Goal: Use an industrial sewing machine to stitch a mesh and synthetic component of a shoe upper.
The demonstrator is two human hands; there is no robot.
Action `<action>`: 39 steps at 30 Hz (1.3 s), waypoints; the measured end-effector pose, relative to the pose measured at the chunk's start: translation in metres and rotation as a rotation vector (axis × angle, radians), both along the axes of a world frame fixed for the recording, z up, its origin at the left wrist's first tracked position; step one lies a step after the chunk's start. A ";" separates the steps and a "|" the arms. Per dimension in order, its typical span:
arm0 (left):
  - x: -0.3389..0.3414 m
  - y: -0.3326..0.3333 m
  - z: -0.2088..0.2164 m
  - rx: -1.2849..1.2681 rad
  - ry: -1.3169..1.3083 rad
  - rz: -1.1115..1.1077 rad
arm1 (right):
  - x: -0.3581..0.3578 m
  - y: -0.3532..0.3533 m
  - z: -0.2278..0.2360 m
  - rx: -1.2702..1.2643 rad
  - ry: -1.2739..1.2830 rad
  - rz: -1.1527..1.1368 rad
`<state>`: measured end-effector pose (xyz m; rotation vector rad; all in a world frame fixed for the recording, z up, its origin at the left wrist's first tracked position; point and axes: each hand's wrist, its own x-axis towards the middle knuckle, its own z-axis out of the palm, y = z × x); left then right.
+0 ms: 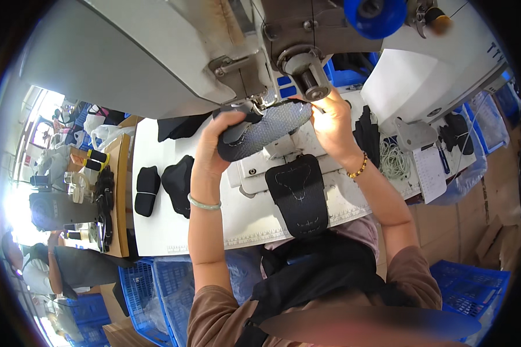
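Note:
A grey mesh and black shoe upper (275, 128) is stretched between my hands beneath the needle area of a sewing machine (156, 63). My left hand (215, 140) grips its left end, thumb on top and fingers hidden underneath. At the other end, my right hand (334, 124) pinches the edge between thumb and fingers, close to the machine's round metal knob (315, 91). Below them, a flat black shoe upper piece (298, 194) with light stitched lines lies over the table's near edge.
On the white table (237, 222) are a banded black bundle (147, 191), black pieces (178, 184), pale cord (393, 161) and a paper sheet (431, 179) with a pen. Blue crates (147, 295) stand below. At far left, a person (37, 269) is near another machine.

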<state>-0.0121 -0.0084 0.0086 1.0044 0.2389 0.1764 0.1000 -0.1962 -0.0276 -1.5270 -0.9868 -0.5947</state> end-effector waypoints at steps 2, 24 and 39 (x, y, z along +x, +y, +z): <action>0.004 0.004 -0.003 0.146 0.083 0.010 | 0.000 -0.002 -0.002 0.016 0.025 -0.003; -0.006 -0.061 -0.028 -0.020 -0.203 0.331 | 0.003 -0.008 -0.019 0.063 -0.122 -0.124; 0.016 -0.118 -0.029 0.181 -0.418 0.855 | -0.006 -0.002 -0.025 0.093 -0.165 -0.084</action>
